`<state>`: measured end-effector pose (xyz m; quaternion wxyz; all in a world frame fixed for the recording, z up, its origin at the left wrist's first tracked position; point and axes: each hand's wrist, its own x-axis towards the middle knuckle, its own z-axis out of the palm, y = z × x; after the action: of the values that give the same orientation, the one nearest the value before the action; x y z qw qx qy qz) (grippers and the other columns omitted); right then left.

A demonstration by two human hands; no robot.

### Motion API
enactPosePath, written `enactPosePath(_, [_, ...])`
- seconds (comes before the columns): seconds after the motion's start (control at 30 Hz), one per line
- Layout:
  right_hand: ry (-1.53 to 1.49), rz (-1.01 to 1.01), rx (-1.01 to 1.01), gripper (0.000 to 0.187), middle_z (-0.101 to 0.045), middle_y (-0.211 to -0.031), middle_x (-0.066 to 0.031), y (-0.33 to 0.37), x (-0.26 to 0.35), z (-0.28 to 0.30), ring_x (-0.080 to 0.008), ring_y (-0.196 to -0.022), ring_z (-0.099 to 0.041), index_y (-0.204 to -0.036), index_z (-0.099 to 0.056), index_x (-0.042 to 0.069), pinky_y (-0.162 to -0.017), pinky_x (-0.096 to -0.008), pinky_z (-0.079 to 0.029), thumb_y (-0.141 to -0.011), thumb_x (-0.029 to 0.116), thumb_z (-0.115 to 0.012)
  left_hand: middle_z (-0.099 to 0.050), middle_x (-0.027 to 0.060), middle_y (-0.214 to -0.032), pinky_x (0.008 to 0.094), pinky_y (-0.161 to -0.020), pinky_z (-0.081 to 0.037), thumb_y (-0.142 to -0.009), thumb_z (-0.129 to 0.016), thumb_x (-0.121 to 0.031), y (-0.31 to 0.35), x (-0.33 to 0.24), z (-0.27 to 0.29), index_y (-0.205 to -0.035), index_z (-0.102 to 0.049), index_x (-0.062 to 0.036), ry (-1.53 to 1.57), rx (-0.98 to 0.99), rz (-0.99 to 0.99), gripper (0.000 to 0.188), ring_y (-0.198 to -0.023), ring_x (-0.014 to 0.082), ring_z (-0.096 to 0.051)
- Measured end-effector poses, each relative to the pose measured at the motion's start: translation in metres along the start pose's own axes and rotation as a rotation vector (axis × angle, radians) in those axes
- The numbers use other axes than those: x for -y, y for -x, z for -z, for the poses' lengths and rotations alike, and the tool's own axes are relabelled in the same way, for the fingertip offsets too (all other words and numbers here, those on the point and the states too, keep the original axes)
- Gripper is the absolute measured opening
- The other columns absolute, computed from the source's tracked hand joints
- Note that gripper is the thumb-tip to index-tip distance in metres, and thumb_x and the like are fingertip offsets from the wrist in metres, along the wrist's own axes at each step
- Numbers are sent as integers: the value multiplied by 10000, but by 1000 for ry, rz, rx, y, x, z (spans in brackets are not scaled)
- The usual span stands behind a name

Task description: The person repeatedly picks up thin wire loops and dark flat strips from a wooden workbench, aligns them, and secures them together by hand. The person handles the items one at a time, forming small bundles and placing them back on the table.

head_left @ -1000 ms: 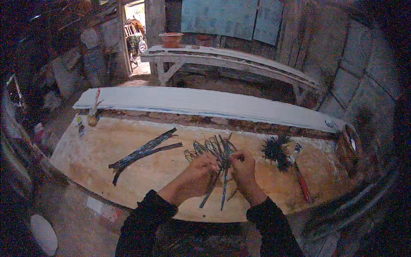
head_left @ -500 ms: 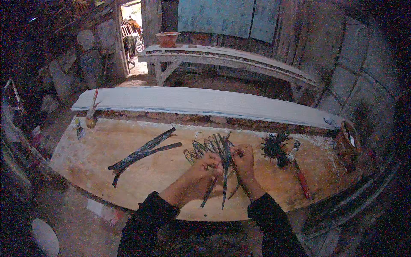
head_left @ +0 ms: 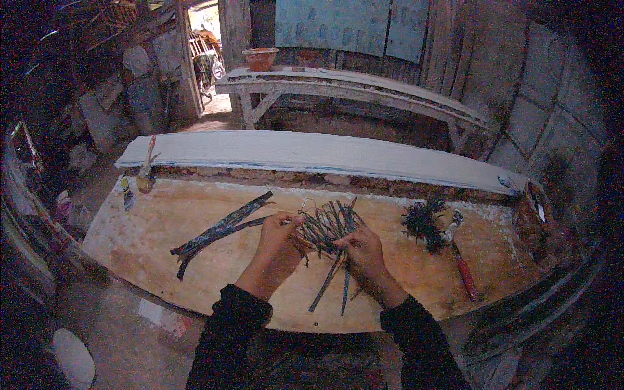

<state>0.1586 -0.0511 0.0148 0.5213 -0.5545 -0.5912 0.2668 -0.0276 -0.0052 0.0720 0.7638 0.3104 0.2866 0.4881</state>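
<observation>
A looped bundle of thin dark strips (head_left: 328,222) lies between my hands over the middle of the wooden board. My right hand (head_left: 365,260) is closed on its right side, thumb and fingers pinching the strips, and several strip ends hang below toward the near edge. On the bundle's left side, my left hand (head_left: 279,239) is closed in a pinch at its loops; exactly which strands it grips is hard to make out. Wider dark flat strips (head_left: 224,224) lie to the left, one long end reaching my left hand.
The wooden board (head_left: 162,214) has a curved near edge. On its right lie a dark tangled clump (head_left: 422,224) and a red-handled tool (head_left: 465,273). A brush-like object (head_left: 145,179) stands at the far left. Behind run a long white slab (head_left: 312,149) and a bench (head_left: 351,84) with a bowl (head_left: 260,60).
My left hand has moved left and up from the middle of the strips to the bundle's left side. My right hand has come lower, and the looped bundle shows more between them.
</observation>
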Motion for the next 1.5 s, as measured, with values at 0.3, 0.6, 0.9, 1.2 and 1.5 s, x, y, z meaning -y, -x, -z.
enactPosePath(0.3, [448,442,102,133,-521,-686,-98,14,25,-17,-294,-738,-524,-721,-608,55,-732,-403,-351,-756,176,-651,-593,78,-815,329,-578,-522,-892,-538,-81,-32,25,33,-844,-495,-77,9,93,-190,64,-694,202,-621])
enactPosePath(0.6, [589,392,204,134,-556,-863,-113,12,6,-1,-304,-866,-511,-905,-623,63,-827,-443,-336,-820,132,-546,-536,63,-869,341,-559,-497,-884,-571,-124,-37,30,26,-849,-486,-89,1,9,-74,99,-661,193,-581])
enactPosePath(0.9, [523,270,151,185,-549,-940,-118,3,40,14,-298,-1004,-497,-958,-653,77,-888,-436,-319,-815,139,-552,-534,55,-959,324,-675,-480,-858,-615,-124,-89,44,104,-995,-595,-57,-459,-77,-491,154,-852,163,-538])
enactPosePath(1.2, [510,183,224,171,-562,-902,-116,1,33,15,-297,-941,-527,-878,-681,107,-836,-431,-373,-709,108,-654,-555,58,-991,340,-749,-488,-852,-613,-98,-48,66,59,-1038,-572,-52,-584,240,-123,196,-887,165,-553])
enactPosePath(1.5, [517,396,37,196,-582,-896,-91,4,26,11,-299,-1006,-516,-880,-665,102,-948,-455,-299,-696,44,-628,-576,92,-925,332,-744,-495,-823,-636,-125,-31,86,45,-1038,-542,-34,-732,418,-239,252,-813,218,-590])
